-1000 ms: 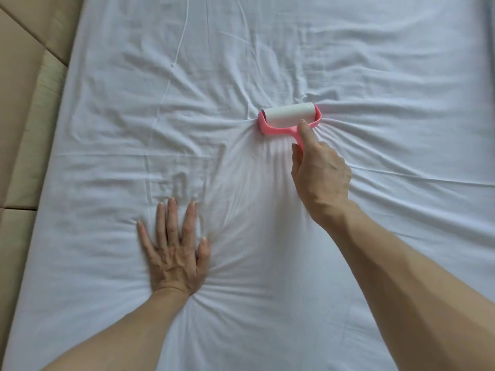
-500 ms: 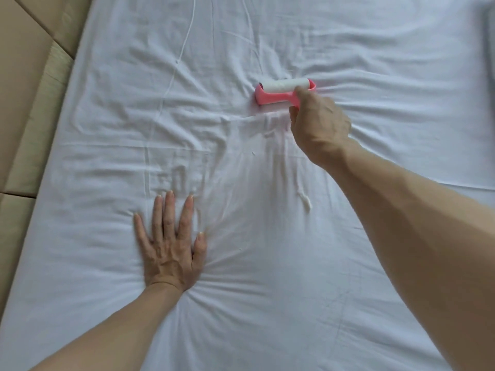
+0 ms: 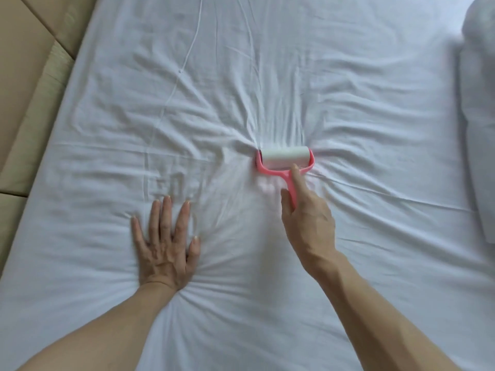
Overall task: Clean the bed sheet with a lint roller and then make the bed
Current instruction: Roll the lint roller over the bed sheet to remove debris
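Note:
A wrinkled white bed sheet (image 3: 267, 76) covers the mattress and fills most of the head view. A pink lint roller (image 3: 284, 158) with a white sticky drum lies on the sheet near the middle. My right hand (image 3: 308, 223) grips its pink handle, with the index finger stretched along the handle toward the drum. Creases fan out from the drum. My left hand (image 3: 166, 242) presses flat on the sheet to the left, fingers straight and spread.
A beige padded headboard or wall panel (image 3: 29, 84) runs along the left edge of the mattress. A grey folded cover or pillow (image 3: 479, 116) lies at the right edge of the bed.
My right hand pushed the roller away across the sheet, then pulled it back toward me. My left hand stayed pressed in place. The grey bedding at the right came into view.

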A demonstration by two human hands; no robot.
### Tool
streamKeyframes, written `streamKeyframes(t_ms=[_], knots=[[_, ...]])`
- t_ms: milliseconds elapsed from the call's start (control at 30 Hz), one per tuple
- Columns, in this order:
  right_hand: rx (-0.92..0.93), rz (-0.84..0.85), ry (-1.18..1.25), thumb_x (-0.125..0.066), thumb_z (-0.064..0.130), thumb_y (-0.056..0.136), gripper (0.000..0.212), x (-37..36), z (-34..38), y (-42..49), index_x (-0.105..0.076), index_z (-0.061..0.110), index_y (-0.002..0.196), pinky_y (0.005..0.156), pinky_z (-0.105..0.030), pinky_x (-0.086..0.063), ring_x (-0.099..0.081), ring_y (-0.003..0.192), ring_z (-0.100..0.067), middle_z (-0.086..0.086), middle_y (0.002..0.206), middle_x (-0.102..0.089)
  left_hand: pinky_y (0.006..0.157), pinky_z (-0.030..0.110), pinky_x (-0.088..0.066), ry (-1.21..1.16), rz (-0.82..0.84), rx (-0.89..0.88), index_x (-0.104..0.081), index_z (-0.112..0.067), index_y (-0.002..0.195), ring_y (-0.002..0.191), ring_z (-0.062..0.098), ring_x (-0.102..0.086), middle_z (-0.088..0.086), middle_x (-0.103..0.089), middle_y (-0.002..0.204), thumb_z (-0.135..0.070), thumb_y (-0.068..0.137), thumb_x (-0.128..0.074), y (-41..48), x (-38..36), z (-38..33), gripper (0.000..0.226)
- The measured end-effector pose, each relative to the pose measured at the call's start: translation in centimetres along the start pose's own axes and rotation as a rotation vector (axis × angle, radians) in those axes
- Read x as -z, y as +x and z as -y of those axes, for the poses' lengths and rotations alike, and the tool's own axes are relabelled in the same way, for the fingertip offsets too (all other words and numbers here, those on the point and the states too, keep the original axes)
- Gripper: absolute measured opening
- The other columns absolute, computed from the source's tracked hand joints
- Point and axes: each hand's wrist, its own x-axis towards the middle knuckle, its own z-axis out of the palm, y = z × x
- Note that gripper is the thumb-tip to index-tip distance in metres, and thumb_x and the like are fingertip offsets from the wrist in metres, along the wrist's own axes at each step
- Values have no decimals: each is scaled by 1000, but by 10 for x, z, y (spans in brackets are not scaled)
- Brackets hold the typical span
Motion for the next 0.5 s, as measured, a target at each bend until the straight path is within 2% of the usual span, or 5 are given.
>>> streamKeyframes(t_ms=[133,200,333,433,500], knots=[[-16,59,-23,-47,34,101,60,8,-10,-59,-23,45,155,60,-35,-39,-56,70,-24,-1,77,-58,119,70,-8,-5,-10,-4,-32,-19,160,156,31,-15,14,-19,168,-44,94,-32,-2,3,0,70],[-49,85,-24,-49,34,101,58,19,-11,-84,-27,46,154,59,-35,-40,-55,69,-24,0,75,-58,119,69,-7,-3,-8,-4,-30,-20,160,157,30,-14,13,-17,168,-44,95,-32,-3,4,1,70],[-99,20,9,-56,34,98,49,43,-3,-100,-46,41,145,60,-38,-43,-63,74,-33,-4,79,-67,119,69,-7,-3,-8,-1,-27,-22,161,157,29,-12,12,-16,169,-45,95,-30,-4,5,-1,70],[18,-82,-44,-54,34,100,49,50,13,-65,-45,37,147,62,-41,-44,-65,81,-39,-12,92,-71,120,68,-5,-10,-16,-5,-25,-22,162,157,28,-10,12,-14,169,-45,95,-31,-4,4,1,70],[60,-43,-136,-49,35,102,46,45,22,-19,-43,34,147,65,-39,-39,-64,93,-40,-13,106,-70,120,68,-4,-23,-22,-4,-25,-23,162,157,28,-9,11,-14,169,-45,95,-32,-4,2,2,71]])
